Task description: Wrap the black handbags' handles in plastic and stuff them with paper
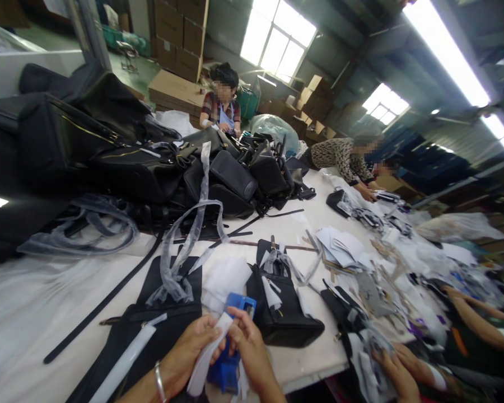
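My left hand point(193, 342), with a metal bangle at the wrist, is closed with its thumb pressed on a folded white strip point(205, 361). My right hand point(248, 341) pinches near the strip's upper end. Just behind and below the strip is a blue tape dispenser point(229, 372) on the table, partly hidden by my hands. To the left lies a black bag point(130, 330) with a white-wrapped strap and clear plastic wrap point(174, 288) over it. On the right stands a small black backpack point(283, 313) with wrapped handles. White tissue sheets point(224, 280) lie between the bags.
A big heap of black bags point(231, 173) fills the table's far left. Stacked papers point(342, 246) and plastic wrapping point(403, 235) cover the right. Two co-workers point(222, 106) point(340, 157) are across the table; another person's hands point(392, 364) handle a wrapped bag at right.
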The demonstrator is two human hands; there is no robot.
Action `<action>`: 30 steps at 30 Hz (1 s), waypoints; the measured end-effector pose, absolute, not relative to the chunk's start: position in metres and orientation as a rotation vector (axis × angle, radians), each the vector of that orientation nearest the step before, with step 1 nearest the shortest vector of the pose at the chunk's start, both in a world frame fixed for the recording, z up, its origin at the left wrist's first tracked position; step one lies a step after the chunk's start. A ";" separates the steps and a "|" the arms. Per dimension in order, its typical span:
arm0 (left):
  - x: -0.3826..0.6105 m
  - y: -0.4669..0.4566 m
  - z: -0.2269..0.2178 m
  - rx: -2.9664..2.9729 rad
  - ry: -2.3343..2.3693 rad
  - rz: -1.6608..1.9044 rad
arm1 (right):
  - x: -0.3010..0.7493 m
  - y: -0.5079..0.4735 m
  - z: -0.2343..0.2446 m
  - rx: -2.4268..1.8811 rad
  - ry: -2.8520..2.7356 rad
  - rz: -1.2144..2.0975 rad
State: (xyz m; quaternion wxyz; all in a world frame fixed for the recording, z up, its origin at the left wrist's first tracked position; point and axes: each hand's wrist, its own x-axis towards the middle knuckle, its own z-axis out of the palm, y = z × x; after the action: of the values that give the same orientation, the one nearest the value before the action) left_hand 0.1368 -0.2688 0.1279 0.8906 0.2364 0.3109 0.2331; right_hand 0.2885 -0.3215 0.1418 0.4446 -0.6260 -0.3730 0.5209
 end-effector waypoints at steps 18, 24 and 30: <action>0.141 -0.284 0.123 0.904 0.785 0.511 | 0.282 -0.309 0.129 -1.842 -1.137 0.987; 0.119 -0.295 0.134 0.624 0.738 0.371 | 0.275 -0.325 0.122 -1.725 -0.805 1.063; 0.113 -0.301 0.137 0.471 0.709 0.474 | 0.226 -0.372 0.105 -1.645 -0.545 1.100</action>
State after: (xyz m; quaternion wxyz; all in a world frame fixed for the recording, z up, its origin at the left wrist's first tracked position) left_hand 0.1131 -0.3005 0.1374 0.8838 0.2261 0.3405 0.2278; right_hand 0.2264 -0.3721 0.1048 0.5179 -0.6857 -0.2271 0.4583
